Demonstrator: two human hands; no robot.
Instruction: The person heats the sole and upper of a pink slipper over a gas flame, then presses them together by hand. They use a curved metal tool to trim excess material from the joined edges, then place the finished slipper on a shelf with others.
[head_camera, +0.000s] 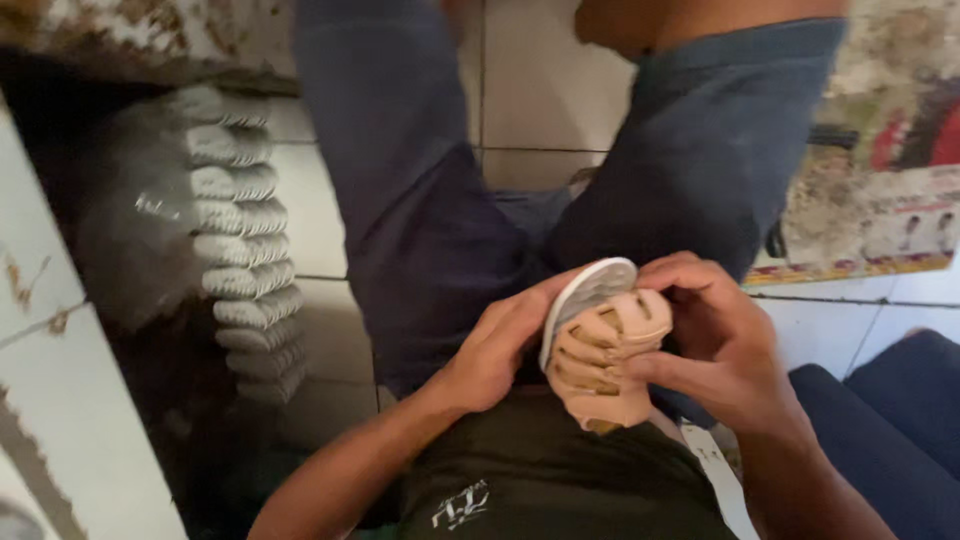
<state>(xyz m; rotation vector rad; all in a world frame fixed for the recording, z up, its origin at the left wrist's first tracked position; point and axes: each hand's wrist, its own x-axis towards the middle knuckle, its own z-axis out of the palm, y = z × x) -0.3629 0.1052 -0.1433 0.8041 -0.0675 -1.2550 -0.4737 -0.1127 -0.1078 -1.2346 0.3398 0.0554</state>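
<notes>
Beige sandal (605, 365) gripped by both hands.

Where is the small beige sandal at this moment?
In the head view, the beige sandal sits right of centre, held over the person's lap between the left hand and the right hand, its white sole facing left.

The stack of soles (238, 240) is blurred, and part of the sandal (603, 350) is hidden by the hands' fingers (640, 365).
</notes>
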